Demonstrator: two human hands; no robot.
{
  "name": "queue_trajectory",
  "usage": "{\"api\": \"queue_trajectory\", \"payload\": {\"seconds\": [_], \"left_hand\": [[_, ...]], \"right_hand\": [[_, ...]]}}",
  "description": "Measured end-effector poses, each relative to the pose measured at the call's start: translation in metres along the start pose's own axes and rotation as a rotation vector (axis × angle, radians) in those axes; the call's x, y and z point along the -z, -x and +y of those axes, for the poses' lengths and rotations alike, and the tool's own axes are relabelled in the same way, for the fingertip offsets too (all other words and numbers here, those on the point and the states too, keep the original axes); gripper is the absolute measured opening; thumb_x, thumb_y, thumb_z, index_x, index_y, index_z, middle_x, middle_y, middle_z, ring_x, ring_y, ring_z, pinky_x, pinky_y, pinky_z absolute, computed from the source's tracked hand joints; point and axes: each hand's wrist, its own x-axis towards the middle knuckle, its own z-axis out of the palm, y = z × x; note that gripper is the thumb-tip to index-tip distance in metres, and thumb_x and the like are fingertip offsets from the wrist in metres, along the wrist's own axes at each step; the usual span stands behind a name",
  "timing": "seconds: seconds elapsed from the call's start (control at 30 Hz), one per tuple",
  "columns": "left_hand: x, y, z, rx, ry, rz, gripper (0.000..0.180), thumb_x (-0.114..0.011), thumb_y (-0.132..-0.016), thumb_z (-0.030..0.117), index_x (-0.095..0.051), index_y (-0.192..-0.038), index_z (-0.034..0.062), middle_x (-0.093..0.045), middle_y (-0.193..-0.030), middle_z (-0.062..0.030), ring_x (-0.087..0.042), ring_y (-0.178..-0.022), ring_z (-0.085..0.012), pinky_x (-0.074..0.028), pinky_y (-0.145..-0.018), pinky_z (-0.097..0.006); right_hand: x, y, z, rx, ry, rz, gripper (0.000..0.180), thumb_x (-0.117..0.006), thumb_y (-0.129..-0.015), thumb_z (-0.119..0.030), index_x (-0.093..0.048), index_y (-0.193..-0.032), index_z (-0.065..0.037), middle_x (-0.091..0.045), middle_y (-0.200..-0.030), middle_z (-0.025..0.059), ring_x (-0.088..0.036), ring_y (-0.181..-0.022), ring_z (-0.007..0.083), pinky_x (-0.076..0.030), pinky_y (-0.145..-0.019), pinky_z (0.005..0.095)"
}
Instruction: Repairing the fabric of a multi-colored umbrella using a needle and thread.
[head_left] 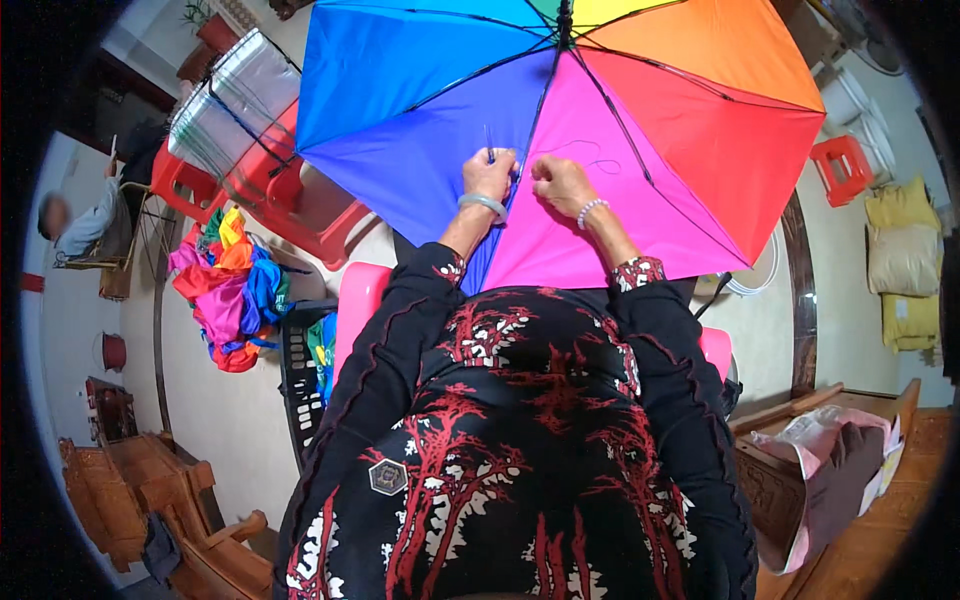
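My left hand [488,176] pinched a thin needle [488,143] pointing to twelve o'clock; my right hand [562,180] pressed closed on the open rainbow-panelled fabric umbrella [640,120], spread beneath both.

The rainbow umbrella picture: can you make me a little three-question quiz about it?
1. True or false: both hands rest on the open rainbow umbrella.
2. Which hand pinches a thin needle-like tool: A) left hand B) right hand?
3. Fill in: a heap of rainbow cloth lies to the person's ____.

Key: 1 true. 2 A, its grip closed on the thin tool; the right hand presses the pink panel beside a loose thread. 3 left.
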Motion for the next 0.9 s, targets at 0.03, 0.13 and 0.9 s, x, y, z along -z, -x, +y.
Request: {"api": "queue_trajectory", "payload": {"seconds": [0.03, 0.13, 0.9], "left_hand": [[0.001, 0.001, 0.001, -0.006, 0.005, 0.005, 0.015, -0.059, -0.073, 0.018, -0.055, -0.066, 0.0048, -0.049, -0.049, -0.0008, -0.040, -0.036, -0.0061, -0.030, -0.033, -0.023], [-0.003, 0.004, 0.005, -0.020, 0.016, 0.003, 0.015, -0.059, -0.074, 0.017, -0.056, -0.067, 0.0049, -0.049, -0.049, -0.0005, -0.039, -0.036, -0.0057, -0.029, -0.033, -0.023], [-0.002, 0.009, 0.001, -0.213, -0.401, 0.075, 0.018, -0.058, -0.070, 0.020, -0.058, -0.067, 0.0022, -0.060, -0.061, -0.0092, -0.057, -0.057, -0.0178, -0.044, -0.055, -0.032]], "right_hand": [[-0.003, 0.000, -0.001, 0.025, -0.014, 0.027, 0.010, -0.055, -0.066, -0.010, -0.058, -0.071, -0.002, -0.059, -0.068, 0.0183, -0.058, -0.069, 0.0331, -0.044, -0.062, 0.0398], [-0.012, -0.006, -0.013, 0.001, 0.030, 0.006, 0.013, -0.056, -0.065, -0.010, -0.059, -0.075, -0.002, -0.059, -0.068, 0.0177, -0.059, -0.066, 0.0302, -0.045, -0.060, 0.0388], [0.228, -0.022, -0.060, 0.081, -0.807, 1.119, 0.008, -0.046, -0.079, -0.003, -0.050, -0.075, 0.002, -0.055, -0.064, 0.0123, -0.055, -0.054, 0.0165, -0.048, -0.049, 0.0271]]}}
